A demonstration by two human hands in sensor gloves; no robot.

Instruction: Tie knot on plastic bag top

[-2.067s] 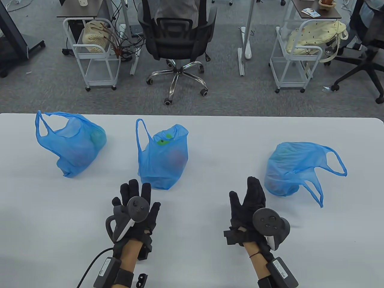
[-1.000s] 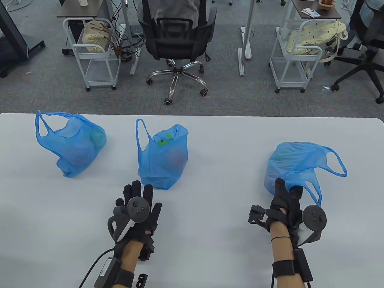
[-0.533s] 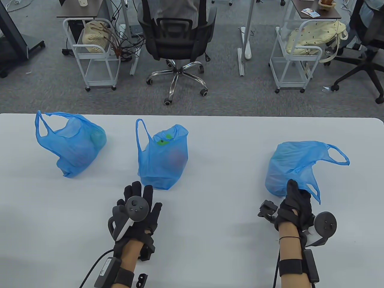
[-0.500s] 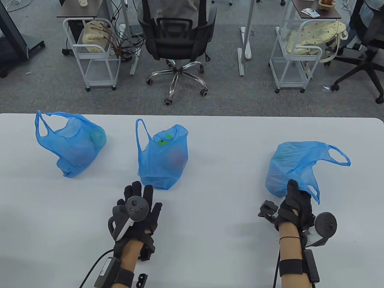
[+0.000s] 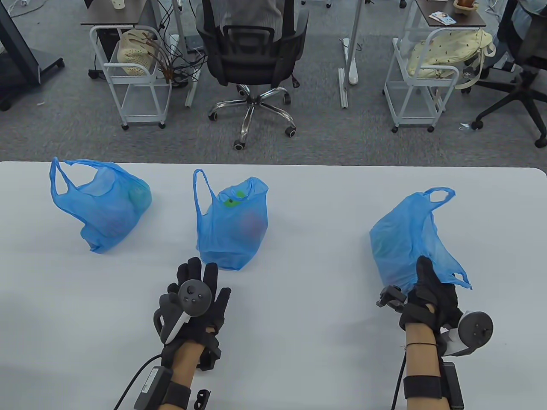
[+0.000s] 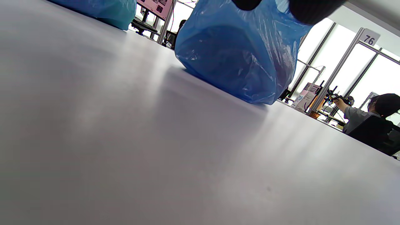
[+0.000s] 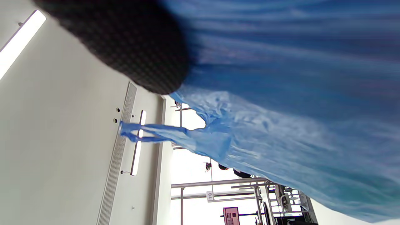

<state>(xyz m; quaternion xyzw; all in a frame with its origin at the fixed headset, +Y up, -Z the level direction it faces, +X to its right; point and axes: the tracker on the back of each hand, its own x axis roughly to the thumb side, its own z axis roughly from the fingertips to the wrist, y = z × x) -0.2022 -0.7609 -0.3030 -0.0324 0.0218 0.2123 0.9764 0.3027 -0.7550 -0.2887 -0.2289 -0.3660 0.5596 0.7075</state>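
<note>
Three blue plastic bags with open tops stand on the white table [image 5: 299, 205]: a left one [image 5: 102, 205], a middle one [image 5: 233, 222] and a right one [image 5: 401, 235]. My right hand [image 5: 429, 277] grips the right bag's film at its near side, and the bag leans over, half lifted. One handle loop [image 5: 440, 194] stands up at the far side, the other [image 5: 459, 277] hangs beside my hand. In the right wrist view the bag's film [image 7: 281, 125] fills the frame under a gloved finger [image 7: 125, 47]. My left hand [image 5: 198, 277] lies flat and empty, fingers spread, just before the middle bag [image 6: 240, 56].
The table's far edge [image 5: 273, 164] runs behind the bags. Beyond it stand an office chair [image 5: 252, 55] and two white carts [image 5: 132, 77] [image 5: 421, 81] on the carpet. The left bag also shows in the left wrist view [image 6: 103, 9].
My right hand reached to the right bag, took hold of its near side and pulled it up, so the handles swung upward. My left hand stayed put.
</note>
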